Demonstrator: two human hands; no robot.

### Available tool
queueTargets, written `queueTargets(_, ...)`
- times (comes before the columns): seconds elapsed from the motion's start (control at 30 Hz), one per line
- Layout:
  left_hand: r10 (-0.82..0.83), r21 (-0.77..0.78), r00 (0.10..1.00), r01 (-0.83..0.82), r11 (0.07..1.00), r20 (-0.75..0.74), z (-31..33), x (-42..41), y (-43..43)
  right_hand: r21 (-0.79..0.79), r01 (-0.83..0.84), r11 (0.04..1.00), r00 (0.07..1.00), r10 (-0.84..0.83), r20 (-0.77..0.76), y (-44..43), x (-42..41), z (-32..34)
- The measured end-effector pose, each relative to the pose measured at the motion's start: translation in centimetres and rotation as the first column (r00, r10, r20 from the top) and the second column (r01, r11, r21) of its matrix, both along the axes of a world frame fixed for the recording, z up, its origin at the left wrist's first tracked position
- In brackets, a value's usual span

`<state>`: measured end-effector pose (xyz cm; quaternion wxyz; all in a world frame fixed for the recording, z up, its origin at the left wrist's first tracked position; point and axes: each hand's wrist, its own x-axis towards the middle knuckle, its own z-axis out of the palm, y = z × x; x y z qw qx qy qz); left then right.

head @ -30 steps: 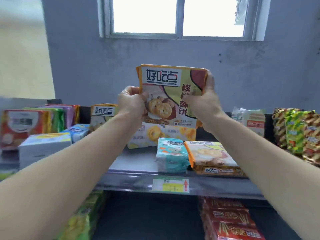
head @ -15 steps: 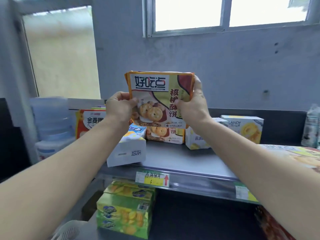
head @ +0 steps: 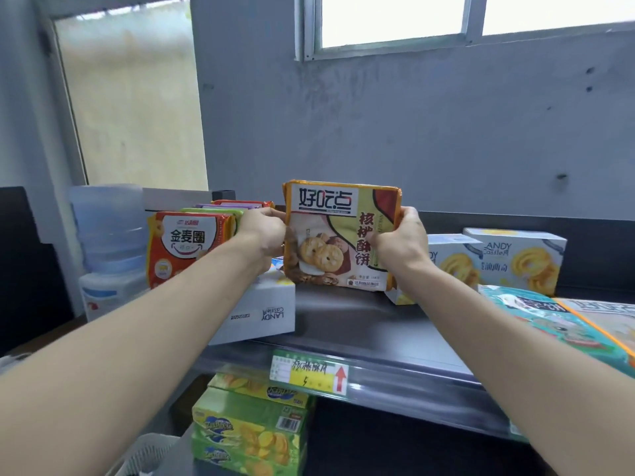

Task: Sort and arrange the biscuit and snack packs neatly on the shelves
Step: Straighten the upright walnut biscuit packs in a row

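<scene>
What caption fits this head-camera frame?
Left hand and right hand hold a biscuit pack upright at the shelf, beside white Landy boxes.

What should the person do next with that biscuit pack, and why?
Probably set it down and let go: the left hand and right hand grip the biscuit pack upright, low over a bare patch of shelf behind the price tag.

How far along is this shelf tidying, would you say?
Looks done: the orange-fronted row of packs stands upright at the back left, and two Landy boxes stand at the back right. In hand: both the left hand and right hand grip the biscuit pack upright, low over the shelf. Left to do: a white box lies askew at the front edge, and a teal pack lies flat on the right.
</scene>
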<state>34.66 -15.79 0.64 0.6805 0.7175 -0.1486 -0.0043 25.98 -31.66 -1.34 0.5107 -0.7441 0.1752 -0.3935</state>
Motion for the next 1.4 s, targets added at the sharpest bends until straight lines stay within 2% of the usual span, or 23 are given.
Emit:
queueTargets(0.1,-0.041,0.066,0.999,0.042,0.997,-0.010,-0.5,0.0,-1.0,-0.023,0.061,0.998,0.998,-0.061,0.008,-0.6,-0.2,-0.2)
queueTargets(0.3,-0.097,0.305,0.995,0.102,0.947,-0.033,-0.6,2.2,-1.3,-0.101,0.170,0.980,0.983,-0.176,-0.058,-0.1,0.6,-1.0)
queueTargets(0.47,-0.116,0.446,0.993,0.102,0.889,0.003,-0.1,4.0,-0.3,-0.221,0.232,0.947,0.971,-0.240,-0.008,1.1,1.9,-2.2)
queueTargets(0.57,-0.145,0.429,0.989,0.113,0.896,0.042,-0.8,4.9,-0.1,-0.254,0.244,0.936,0.970,-0.238,0.056,1.5,2.4,-3.4)
queueTargets(0.7,-0.161,0.376,0.982,0.113,0.920,0.099,-1.7,5.7,-0.4,-0.182,0.204,0.962,0.978,-0.190,0.092,1.5,2.4,-4.2)
queueTargets(0.83,-0.161,0.343,0.976,0.102,0.934,0.148,-1.8,6.0,-0.5,-0.194,0.238,0.952,0.964,-0.207,0.167,1.0,2.8,-4.2)
queueTargets(1.03,-0.216,0.358,0.967,0.154,0.921,0.138,-2.0,6.6,-0.8,-0.223,0.242,0.944,0.961,-0.201,0.191,0.3,3.1,-4.9)
queueTargets(1.2,-0.267,0.435,0.950,0.173,0.884,0.165,-2.0,5.9,-0.9,-0.339,0.308,0.889,0.951,-0.278,0.134,0.4,3.2,-5.1)
queueTargets(1.3,-0.281,0.473,0.944,0.172,0.864,0.170,-2.0,5.7,-0.8,-0.397,0.357,0.845,0.934,-0.318,0.163,0.5,3.2,-5.0)
queueTargets(1.4,-0.253,0.449,0.950,0.149,0.881,0.183,-1.6,5.4,-0.5,-0.464,0.401,0.790,0.916,-0.359,0.180,0.8,3.1,-4.9)
